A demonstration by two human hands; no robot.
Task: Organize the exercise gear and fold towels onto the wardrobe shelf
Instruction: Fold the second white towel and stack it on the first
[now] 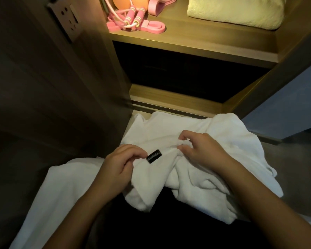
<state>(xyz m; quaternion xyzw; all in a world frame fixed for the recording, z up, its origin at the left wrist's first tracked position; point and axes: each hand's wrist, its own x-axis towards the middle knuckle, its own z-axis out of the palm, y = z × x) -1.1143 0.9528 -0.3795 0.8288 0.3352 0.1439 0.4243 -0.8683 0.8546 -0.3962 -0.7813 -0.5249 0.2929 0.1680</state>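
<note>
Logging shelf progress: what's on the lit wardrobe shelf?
Left: pink jump rope, pink resistance band, orange ball behind them. Right: folded cream towel. The shelf runs out of frame at the back; anything under the towel is hidden.

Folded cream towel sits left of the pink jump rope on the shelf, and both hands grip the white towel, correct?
No. The head view shows the folded cream towel right of the pink jump rope on the shelf; left hand and right hand do grip the white towel.
</note>
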